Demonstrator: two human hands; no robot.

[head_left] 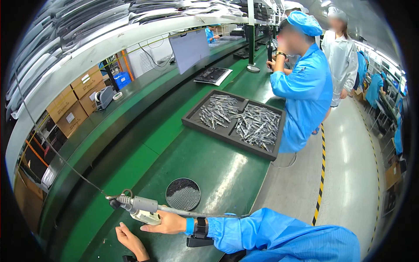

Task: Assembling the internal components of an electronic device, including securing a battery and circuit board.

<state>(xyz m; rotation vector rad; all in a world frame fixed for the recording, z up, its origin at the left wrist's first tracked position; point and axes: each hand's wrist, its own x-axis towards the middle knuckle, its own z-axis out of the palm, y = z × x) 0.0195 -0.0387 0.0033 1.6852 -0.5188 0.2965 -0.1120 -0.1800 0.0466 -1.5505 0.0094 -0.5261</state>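
My right hand (171, 222) is wrapped round the pale body of a powered screwdriver (146, 217), which lies tilted over the green bench. A thin wire from above meets the tool near its black-tipped end, and a grey cord runs off to the right over my forearm. Lower and to the left, my left hand (130, 241) is held with curled fingers; whatever they may hold is too small or hidden to tell. Just beyond my right hand sits a round grey dish (188, 201) with a grid of holes, partly covered by small dark screws (180, 185).
A black two-part tray (227, 139) full of slim metal pieces (257, 126) stands farther along the bench (192, 150). Beside it a person in blue (305, 83) works. A dark flat panel (213, 75) lies beyond; cartons (72, 118) stand under the left shelf.
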